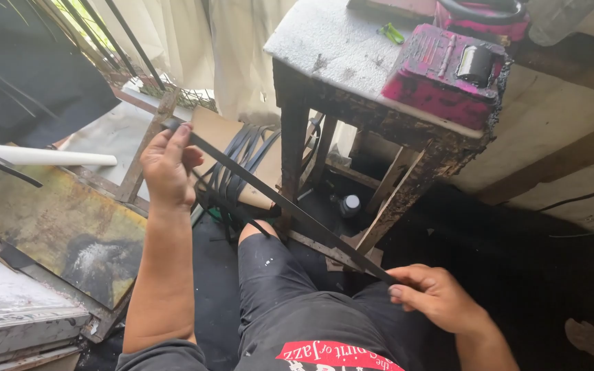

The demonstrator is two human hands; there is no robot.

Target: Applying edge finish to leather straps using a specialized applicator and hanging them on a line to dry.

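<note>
Partly hidden, black strip (283, 200), hands (168, 168) pinching ends

A long, thin, flat black strap (283, 203) is stretched taut and straight on a diagonal, from upper left down to lower right. Its upper end is pinched at the left hand (168, 172), raised in the air; its lower end is gripped by the right hand (434, 295) above the lap

Both hands stretching a dark strap (283, 200), left hand (168, 168) raised, right hand (434, 295) low, stained wooden table (352, 82) behind
</note>
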